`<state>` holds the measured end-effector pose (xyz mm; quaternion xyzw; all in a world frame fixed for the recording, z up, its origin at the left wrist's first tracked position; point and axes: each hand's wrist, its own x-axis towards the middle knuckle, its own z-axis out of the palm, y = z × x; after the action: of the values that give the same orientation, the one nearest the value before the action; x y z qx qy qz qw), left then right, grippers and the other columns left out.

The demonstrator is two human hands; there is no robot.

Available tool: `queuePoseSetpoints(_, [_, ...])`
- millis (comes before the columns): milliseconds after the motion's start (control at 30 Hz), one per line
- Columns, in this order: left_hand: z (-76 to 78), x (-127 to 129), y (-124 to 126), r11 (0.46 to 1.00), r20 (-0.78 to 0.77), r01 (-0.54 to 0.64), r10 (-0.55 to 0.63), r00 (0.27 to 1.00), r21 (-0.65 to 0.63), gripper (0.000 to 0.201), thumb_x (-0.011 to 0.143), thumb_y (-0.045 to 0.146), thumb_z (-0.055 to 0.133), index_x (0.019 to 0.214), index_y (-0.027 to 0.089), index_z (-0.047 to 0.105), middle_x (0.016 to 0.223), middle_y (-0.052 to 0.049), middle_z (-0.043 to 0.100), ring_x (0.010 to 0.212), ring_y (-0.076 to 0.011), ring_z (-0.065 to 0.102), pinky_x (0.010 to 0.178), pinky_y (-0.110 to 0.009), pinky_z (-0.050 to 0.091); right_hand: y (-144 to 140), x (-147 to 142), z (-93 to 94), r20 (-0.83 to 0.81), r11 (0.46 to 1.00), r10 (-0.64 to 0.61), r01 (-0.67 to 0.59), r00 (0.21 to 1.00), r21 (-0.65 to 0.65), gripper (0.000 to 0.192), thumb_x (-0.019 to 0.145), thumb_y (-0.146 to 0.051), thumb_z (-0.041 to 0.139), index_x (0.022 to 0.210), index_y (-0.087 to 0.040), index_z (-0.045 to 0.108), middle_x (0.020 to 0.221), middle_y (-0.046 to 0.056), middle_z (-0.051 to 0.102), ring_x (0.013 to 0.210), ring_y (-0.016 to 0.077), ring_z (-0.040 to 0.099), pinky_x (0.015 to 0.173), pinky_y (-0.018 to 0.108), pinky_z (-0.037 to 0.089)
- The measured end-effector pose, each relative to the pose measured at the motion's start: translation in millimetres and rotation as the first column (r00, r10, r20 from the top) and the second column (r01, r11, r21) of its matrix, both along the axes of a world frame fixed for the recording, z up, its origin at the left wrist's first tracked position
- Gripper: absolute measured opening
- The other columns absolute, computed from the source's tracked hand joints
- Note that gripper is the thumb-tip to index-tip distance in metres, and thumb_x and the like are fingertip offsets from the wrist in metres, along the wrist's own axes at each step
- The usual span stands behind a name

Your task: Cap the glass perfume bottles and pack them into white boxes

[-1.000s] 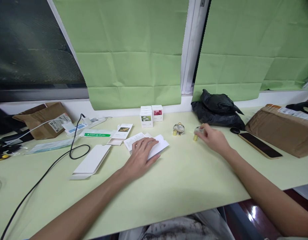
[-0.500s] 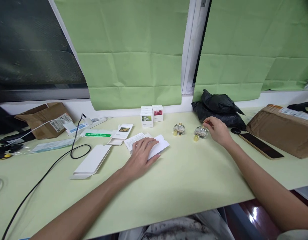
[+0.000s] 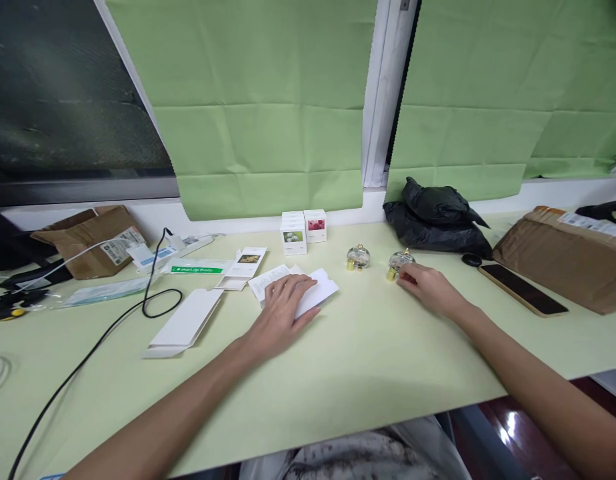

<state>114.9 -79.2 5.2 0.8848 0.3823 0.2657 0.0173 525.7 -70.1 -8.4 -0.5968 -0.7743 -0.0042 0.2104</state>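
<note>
My left hand lies with its fingers spread over a white folded carton and a printed sheet, pressing on them. On the right, my right hand has its fingers pinched together low in front of a round glass bottle, which it partly covers. What the fingertips hold, if anything, is hidden. Beside that bottle is a gold cylindrical cap. A second round glass bottle stands to the left, with a gold cap at its front.
Small white boxes with flower pictures stand by the wall. Left of my left hand lie an opened white carton and a black cable. Black plastic bags, a phone and a brown parcel occupy the right side.
My right hand has moved down and slightly left, from the right bottle's upper right side to the table in front of it. My left hand has stayed in place.
</note>
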Motion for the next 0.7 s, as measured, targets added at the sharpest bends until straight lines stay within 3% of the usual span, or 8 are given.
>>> queuePoseSetpoints(167, [1.0, -1, 2, 1.0, 0.002, -0.017, 0.017, 1.0, 0.007, 0.044, 0.107, 0.042, 0.05, 0.15, 0.031, 0.046, 0.151, -0.009, 0.053, 0.143, -0.032, 0.041, 0.116, -0.052, 0.033, 1, 3, 0.2, -0.001, 0.999, -0.045, 0.045, 0.999, 0.012, 0.016, 0.1, -0.038, 0.052, 0.097, -0.025, 0.062, 0.099, 0.006, 0.073, 0.083, 0.0252, 0.067, 0.071, 0.033, 0.043])
queuePoseSetpoints(300, [4.9, -4, 3, 1.0, -0.013, 0.006, -0.006, 1.0, -0.021, 0.053, 0.104, 0.049, 0.054, 0.152, 0.031, 0.045, 0.153, -0.009, 0.052, 0.143, -0.0334, 0.042, 0.118, -0.054, 0.031, -1, -4, 1.2, -0.034, 0.989, -0.147, 0.147, 0.989, 0.014, 0.023, 0.097, -0.049, 0.059, 0.098, -0.026, 0.057, 0.085, 0.002, 0.072, 0.074, 0.0231, 0.066, 0.066, 0.032, 0.04])
queuePoseSetpoints(567, [7.5, -7, 4, 0.997, -0.026, 0.017, -0.019, 0.999, -0.071, 0.049, 0.108, 0.049, 0.043, 0.154, 0.032, 0.042, 0.156, -0.008, 0.05, 0.144, -0.0319, 0.042, 0.117, -0.054, 0.029, 7, -22, -6.4, 0.109, 0.956, -0.294, 0.293, 0.949, 0.024, 0.027, 0.1, -0.048, 0.054, 0.086, -0.025, 0.054, 0.073, 0.003, 0.067, 0.065, 0.0236, 0.062, 0.059, 0.031, 0.029])
queuePoseSetpoints(633, [7.5, -8, 4, 0.997, -0.021, 0.014, -0.016, 1.0, -0.07, 0.049, 0.108, 0.049, 0.043, 0.154, 0.032, 0.043, 0.156, -0.008, 0.05, 0.144, -0.0317, 0.042, 0.117, -0.054, 0.029, 8, -16, -7.3, 0.084, 0.947, -0.322, 0.318, 0.943, 0.056, 0.03, 0.099, -0.053, 0.055, 0.088, -0.025, 0.057, 0.076, 0.004, 0.067, 0.066, 0.0238, 0.061, 0.059, 0.031, 0.032])
queuePoseSetpoints(700, [7.2, -8, 5, 0.998, -0.015, 0.009, -0.01, 1.0, -0.065, 0.048, 0.108, 0.049, 0.043, 0.154, 0.033, 0.043, 0.156, -0.008, 0.05, 0.144, -0.032, 0.041, 0.117, -0.054, 0.03, 10, -7, -7.3, -0.033, 0.928, -0.339, 0.34, 0.94, 0.149, 0.038, 0.095, -0.062, 0.058, 0.099, -0.024, 0.06, 0.093, 0.008, 0.069, 0.077, 0.0263, 0.064, 0.063, 0.033, 0.04])
